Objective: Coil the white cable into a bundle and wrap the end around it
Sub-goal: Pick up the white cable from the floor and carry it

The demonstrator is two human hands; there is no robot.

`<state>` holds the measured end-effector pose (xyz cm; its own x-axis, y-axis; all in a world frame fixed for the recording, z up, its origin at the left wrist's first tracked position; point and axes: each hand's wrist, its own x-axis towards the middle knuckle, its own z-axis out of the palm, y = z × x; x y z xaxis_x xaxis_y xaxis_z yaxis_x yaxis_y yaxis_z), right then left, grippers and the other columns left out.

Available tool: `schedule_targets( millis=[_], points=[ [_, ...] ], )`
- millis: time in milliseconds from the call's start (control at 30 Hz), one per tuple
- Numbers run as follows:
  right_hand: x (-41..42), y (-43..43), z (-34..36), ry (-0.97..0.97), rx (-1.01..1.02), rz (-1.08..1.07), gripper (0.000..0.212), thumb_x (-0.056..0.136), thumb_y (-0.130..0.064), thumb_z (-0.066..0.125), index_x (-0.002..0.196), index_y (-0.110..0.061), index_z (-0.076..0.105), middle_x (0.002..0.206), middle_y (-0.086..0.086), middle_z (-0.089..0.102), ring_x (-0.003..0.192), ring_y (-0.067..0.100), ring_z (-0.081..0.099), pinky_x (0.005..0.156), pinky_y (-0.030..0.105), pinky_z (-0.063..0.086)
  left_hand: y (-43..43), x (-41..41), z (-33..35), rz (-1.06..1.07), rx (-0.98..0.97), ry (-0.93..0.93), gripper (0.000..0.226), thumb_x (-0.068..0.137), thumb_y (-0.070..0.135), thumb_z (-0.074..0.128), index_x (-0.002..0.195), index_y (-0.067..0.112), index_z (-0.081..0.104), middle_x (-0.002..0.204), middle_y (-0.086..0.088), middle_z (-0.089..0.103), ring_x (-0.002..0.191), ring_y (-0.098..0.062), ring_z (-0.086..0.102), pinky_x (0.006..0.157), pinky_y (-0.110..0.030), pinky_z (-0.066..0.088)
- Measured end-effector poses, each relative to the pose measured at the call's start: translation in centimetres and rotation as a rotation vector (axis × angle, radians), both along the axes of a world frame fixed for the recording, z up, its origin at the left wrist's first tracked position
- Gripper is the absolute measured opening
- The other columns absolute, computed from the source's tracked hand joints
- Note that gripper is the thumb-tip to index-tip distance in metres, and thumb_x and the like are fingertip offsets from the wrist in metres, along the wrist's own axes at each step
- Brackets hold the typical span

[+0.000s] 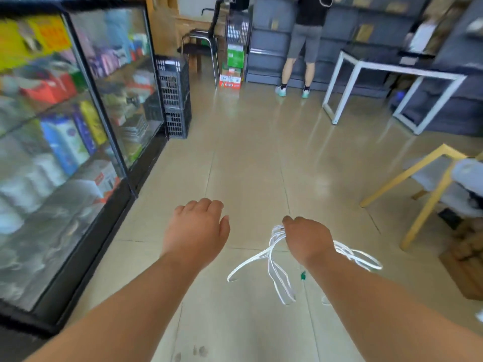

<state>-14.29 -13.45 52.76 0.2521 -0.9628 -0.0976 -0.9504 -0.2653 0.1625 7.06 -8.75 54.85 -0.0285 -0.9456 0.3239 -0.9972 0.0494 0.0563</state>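
The beige tiled floor (248, 158) gives you a wide open lane straight ahead, running on between and beyond your left hand (198, 231) and right hand (308, 237). A black-framed glass display cabinet (65, 158) walls off your left, with stacked black plastic crates (173, 87) at its far end. On your right stand a yellow wooden frame (403, 175) and a brown cardboard box (465, 273); farther off is a white-framed, dark-topped table (371, 52). Loops of thin white cable (276, 235) dangle below your right grip.

Right hand (307, 237) gripping looped white cable (274, 259), left hand (198, 228) empty, fingers loosely curled
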Motion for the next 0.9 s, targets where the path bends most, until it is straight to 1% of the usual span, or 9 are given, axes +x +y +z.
schedule_targets(
  millis=[100, 200, 333, 433, 533, 600, 700, 833, 900],
  points=[
    [-0.2, 0.1, 8.8, -0.025, -0.034, -0.041, 0.033, 0.084, -0.001, 0.039, 0.115, -0.012, 0.046, 0.107, 0.007, 0.059, 0.099, 0.027, 0.061, 0.068, 0.028, 0.038, -0.8, -0.1, 8.9, -0.018, -0.020, -0.012, 0.044, 0.080, 0.038, 0.031, 0.087, 0.017, 0.069, 0.073, 0.000, 0.067, 0.063, -0.024, 0.064, 0.060, -0.033, 0.050],
    [-0.9, -0.6, 15.5, -0.022, -0.095, -0.078, 0.033, 0.086, -0.002, 0.039, 0.117, -0.012, 0.045, 0.109, 0.007, 0.059, 0.100, 0.027, 0.060, 0.074, 0.032, 0.045, -2.2, -0.7, 15.5, -0.050, -0.073, -0.018, 0.042, 0.082, 0.037, 0.033, 0.089, 0.016, 0.069, 0.076, -0.001, 0.068, 0.067, -0.026, 0.064, 0.063, -0.034, 0.050],
    [-2.4, -2.5, 20.9, -0.066, -0.155, -0.144, 0.034, 0.086, -0.002, 0.039, 0.119, -0.011, 0.042, 0.111, 0.008, 0.057, 0.102, 0.027, 0.058, 0.072, 0.030, 0.039, -4.9, -2.3, 21.0, -0.096, -0.167, -0.039, 0.038, 0.081, 0.036, 0.036, 0.083, 0.015, 0.068, 0.072, -0.002, 0.066, 0.064, -0.027, 0.063, 0.059, -0.035, 0.049],
    [-3.8, -4.7, 22.8, -0.114, -0.170, -0.177, 0.033, 0.086, -0.003, 0.040, 0.118, -0.012, 0.042, 0.110, 0.008, 0.057, 0.102, 0.029, 0.058, 0.070, 0.031, 0.038, -7.3, -4.1, 23.5, -0.138, -0.212, -0.082, 0.044, 0.081, 0.037, 0.030, 0.081, 0.015, 0.068, 0.071, -0.002, 0.066, 0.062, -0.027, 0.062, 0.058, -0.035, 0.049],
    [-5.6, -7.9, 23.9, -0.133, -0.194, -0.176, 0.034, 0.086, -0.003, 0.040, 0.118, -0.012, 0.043, 0.111, 0.009, 0.057, 0.102, 0.030, 0.058, 0.070, 0.033, 0.038, -10.4, -6.1, 25.4, -0.148, -0.261, -0.127, 0.045, 0.080, 0.037, 0.029, 0.078, 0.015, 0.068, 0.069, -0.002, 0.064, 0.060, -0.027, 0.061, 0.057, -0.032, 0.047],
    [-6.9, -10.4, 24.7, -0.147, -0.200, -0.173, 0.034, 0.085, -0.001, 0.040, 0.117, -0.011, 0.043, 0.110, 0.010, 0.058, 0.101, 0.030, 0.058, 0.069, 0.033, 0.038, -12.7, -7.7, 26.5, -0.135, -0.247, -0.154, 0.043, 0.081, 0.037, 0.031, 0.080, 0.015, 0.068, 0.070, -0.002, 0.064, 0.062, -0.028, 0.061, 0.059, -0.031, 0.046],
    [-8.9, -14.3, 25.8, -0.158, -0.218, -0.159, 0.033, 0.086, 0.000, 0.038, 0.116, -0.009, 0.044, 0.110, 0.011, 0.058, 0.101, 0.030, 0.058, 0.069, 0.033, 0.038, -16.5, -10.0, 27.5, -0.151, -0.234, -0.134, 0.038, 0.088, 0.035, 0.035, 0.093, 0.015, 0.067, 0.084, -0.004, 0.066, 0.077, -0.029, 0.062, 0.069, -0.033, 0.044],
    [-11.9, -19.5, 27.1, -0.147, -0.238, -0.139, 0.032, 0.085, 0.001, 0.039, 0.115, -0.009, 0.046, 0.112, 0.011, 0.058, 0.103, 0.031, 0.058, 0.072, 0.033, 0.040, -21.6, -13.1, 28.2, -0.138, -0.269, -0.112, 0.038, 0.094, 0.034, 0.033, 0.107, 0.015, 0.062, 0.101, -0.005, 0.064, 0.093, -0.029, 0.059, 0.080, -0.034, 0.041],
    [-13.4, -22.0, 27.7, -0.139, -0.249, -0.140, 0.032, 0.084, 0.001, 0.040, 0.114, -0.009, 0.046, 0.112, 0.011, 0.058, 0.104, 0.031, 0.057, 0.075, 0.034, 0.043, -24.0, -14.5, 28.2, -0.149, -0.275, -0.085, 0.042, 0.093, 0.035, 0.028, 0.110, 0.015, 0.061, 0.105, -0.006, 0.063, 0.096, -0.030, 0.058, 0.081, -0.034, 0.040]
  ],
)
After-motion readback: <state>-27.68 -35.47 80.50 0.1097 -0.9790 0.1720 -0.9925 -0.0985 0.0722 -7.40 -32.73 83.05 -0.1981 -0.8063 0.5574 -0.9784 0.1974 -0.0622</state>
